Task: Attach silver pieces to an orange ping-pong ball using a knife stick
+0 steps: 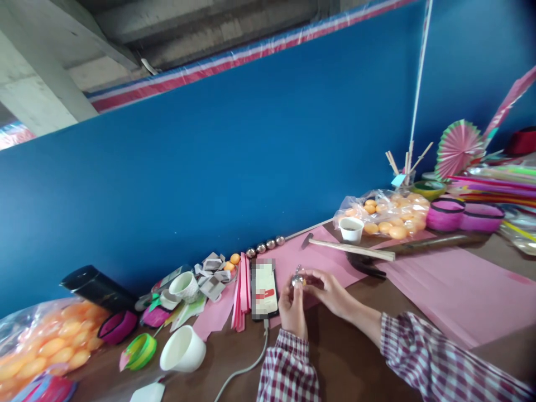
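- I watched through the head camera: the small silver ball (297, 279) was at the fingertips of both hands, above the brown table (347, 360).
- The left hand (292, 306) was curled nearly closed, its thumb and fingers gripping the ball, which lay at the hand's far end.
- The right hand (329, 291) met the ball from the right, thumb and fingers pinched together against it; thus neither hand was nearer.
- The ball looked round, so I could assign it no long axis; the detail at its top was too small to tell.
- Just left of the left hand, the phone (264, 293) lay lengthwise away from the wearer, with its cable (248, 368) trailing towards the near edge.
- Beyond the phone I noted a row of shiny balls (271, 244), near the pink sheet (329, 261).
- Ahead and to the right, the hammer (354, 249) and a dark-headed tool (366, 266) lay across the right hand's forward path; I judged the space immediately around the ball unobstructed.
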Action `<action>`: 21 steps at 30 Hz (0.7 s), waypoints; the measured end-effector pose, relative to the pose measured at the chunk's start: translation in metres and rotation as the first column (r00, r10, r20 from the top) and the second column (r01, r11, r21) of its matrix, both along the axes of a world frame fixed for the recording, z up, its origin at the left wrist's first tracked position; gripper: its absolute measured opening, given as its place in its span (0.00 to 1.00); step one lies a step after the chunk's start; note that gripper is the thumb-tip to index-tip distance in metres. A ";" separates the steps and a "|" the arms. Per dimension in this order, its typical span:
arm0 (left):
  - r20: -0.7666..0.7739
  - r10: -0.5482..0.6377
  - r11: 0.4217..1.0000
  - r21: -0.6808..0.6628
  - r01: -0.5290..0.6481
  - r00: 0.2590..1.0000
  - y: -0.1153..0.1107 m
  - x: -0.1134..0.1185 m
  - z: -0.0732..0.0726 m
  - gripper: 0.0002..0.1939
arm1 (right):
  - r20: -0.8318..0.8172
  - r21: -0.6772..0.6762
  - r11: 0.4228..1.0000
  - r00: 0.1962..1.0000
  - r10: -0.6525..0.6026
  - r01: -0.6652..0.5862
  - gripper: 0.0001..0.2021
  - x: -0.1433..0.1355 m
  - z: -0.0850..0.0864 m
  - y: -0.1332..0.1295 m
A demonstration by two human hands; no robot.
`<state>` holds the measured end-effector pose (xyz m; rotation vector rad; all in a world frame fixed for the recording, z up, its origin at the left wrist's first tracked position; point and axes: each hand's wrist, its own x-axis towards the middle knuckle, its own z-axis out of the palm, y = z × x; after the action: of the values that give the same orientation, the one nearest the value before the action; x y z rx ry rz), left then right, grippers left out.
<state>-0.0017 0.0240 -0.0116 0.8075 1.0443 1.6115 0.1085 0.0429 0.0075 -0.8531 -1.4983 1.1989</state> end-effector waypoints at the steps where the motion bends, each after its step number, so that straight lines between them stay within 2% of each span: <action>1: -0.023 0.019 1.000 -0.005 -0.019 1.000 0.000 0.000 0.001 0.21 | 0.014 0.017 1.000 1.000 -0.012 0.011 0.16 0.000 0.000 -0.001; 6: -0.074 0.056 0.998 -0.033 -0.058 0.996 -0.003 -0.002 0.007 0.21 | 0.084 0.097 0.993 0.994 -0.070 0.061 0.13 -0.002 0.004 -0.007; 10: 0.035 -0.017 0.999 -0.041 0.018 0.999 -0.002 -0.002 0.006 0.21 | 0.135 0.106 0.993 0.989 -0.069 0.054 0.15 -0.003 0.005 -0.008; 14: 0.136 -0.052 0.997 -0.047 0.059 0.989 0.000 -0.002 0.001 0.21 | 0.115 0.128 0.990 0.990 -0.079 0.064 0.15 -0.003 0.006 -0.007; 21: 0.123 -0.064 0.995 -0.067 0.072 0.990 0.000 -0.004 -0.001 0.21 | 0.120 0.186 0.982 0.991 -0.059 0.036 0.14 -0.002 0.015 -0.011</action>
<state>-0.0056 0.0242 -0.0127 0.6822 0.9726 1.5370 0.1069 0.0321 0.0224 -0.8467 -1.6523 0.9699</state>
